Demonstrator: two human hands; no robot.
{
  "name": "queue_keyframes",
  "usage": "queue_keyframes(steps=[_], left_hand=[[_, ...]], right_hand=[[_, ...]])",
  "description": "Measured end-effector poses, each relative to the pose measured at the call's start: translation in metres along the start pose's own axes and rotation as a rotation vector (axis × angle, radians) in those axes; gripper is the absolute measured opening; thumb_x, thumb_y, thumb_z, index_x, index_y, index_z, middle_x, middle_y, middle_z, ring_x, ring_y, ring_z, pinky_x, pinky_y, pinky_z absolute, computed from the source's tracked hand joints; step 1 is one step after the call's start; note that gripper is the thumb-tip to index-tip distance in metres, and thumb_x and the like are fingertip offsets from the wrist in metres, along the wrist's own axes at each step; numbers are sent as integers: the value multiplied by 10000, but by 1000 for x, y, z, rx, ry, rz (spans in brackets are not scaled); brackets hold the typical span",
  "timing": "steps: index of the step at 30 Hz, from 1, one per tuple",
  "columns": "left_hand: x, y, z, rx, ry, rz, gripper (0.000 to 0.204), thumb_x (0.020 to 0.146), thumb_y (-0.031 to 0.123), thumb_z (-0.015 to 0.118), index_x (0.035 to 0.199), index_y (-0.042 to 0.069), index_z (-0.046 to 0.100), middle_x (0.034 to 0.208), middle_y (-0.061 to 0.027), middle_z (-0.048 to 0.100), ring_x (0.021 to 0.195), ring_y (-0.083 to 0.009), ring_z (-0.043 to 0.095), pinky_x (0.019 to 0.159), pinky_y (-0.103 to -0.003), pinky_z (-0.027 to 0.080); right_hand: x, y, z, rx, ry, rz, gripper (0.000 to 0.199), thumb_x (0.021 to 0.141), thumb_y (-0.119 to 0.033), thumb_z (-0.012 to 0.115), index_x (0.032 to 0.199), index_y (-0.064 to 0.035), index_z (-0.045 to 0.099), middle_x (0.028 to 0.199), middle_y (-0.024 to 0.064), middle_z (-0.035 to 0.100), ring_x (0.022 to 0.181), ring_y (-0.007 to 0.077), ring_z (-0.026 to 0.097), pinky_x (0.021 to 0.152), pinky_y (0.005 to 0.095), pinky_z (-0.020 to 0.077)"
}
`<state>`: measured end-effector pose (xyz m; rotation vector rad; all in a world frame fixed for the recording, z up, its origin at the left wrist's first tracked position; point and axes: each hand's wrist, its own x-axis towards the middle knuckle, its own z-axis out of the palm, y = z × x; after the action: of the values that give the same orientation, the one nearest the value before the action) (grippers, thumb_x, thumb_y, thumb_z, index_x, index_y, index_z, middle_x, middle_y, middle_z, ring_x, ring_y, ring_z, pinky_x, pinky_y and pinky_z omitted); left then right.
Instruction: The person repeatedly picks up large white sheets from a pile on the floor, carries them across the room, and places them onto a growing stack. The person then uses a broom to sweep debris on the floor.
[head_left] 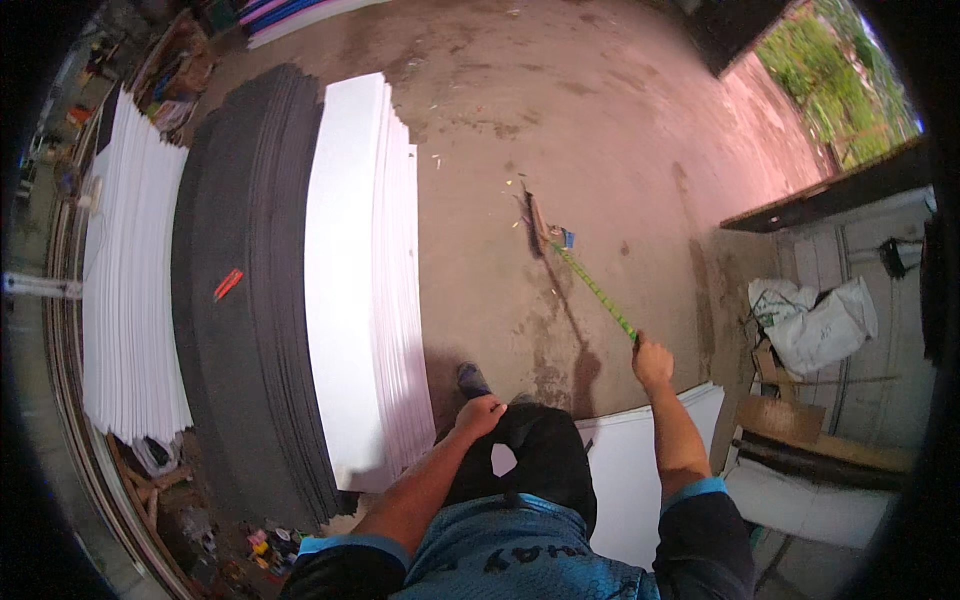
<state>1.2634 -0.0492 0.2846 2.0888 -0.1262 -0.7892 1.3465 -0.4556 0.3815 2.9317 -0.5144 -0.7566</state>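
Note:
My right hand [654,362] is closed round the end of a broom's green-striped handle [595,288], stretched out ahead of me. The dark-bristled broom head [531,226] rests on the floor, with a small blue scrap [568,239] and a few light bits of litter around it. Held low in front of my thigh, my left hand [481,413] has its fingers curled together. Whatever is in them, if anything, is too small to name.
On my left stand long stacks of white sheets [345,270] and dark grey sheets [215,215]; a red tool [228,284] lies on the grey ones. White boards [650,440] lean by my right leg. White sacks [820,325] sit farther right, below a doorway.

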Motion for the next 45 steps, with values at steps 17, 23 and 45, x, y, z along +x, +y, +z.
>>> queue_keyframes(steps=[17, 23, 45], left_hand=[[17, 39, 6, 366, -532, 25, 351, 912, 374, 637, 1104, 87, 700, 1045, -162, 713, 1027, -358, 668, 877, -465, 531], [33, 23, -9, 429, -705, 145, 349, 910, 363, 636, 1093, 74, 704, 1048, -175, 712, 1029, -370, 666, 896, -467, 526], [132, -23, -175, 353, -314, -135, 346, 933, 382, 633, 1096, 90, 722, 1061, -175, 719, 1030, -354, 681, 911, -432, 532]], right_hand=[[-334, -43, 215, 746, -371, 707, 384, 933, -176, 591, 1300, -74, 540, 910, 276, 693, 795, 384, 717, 715, 490, 575], [-331, -141, 222, 975, -251, 854, 549, 861, -19, 532, 1399, -53, 429, 953, 277, 684, 679, 390, 698, 516, 478, 562], [-18, -283, 84, 1217, -48, 521, 264, 913, -152, 538, 1141, -39, 611, 879, 200, 683, 762, 332, 689, 673, 487, 518]])
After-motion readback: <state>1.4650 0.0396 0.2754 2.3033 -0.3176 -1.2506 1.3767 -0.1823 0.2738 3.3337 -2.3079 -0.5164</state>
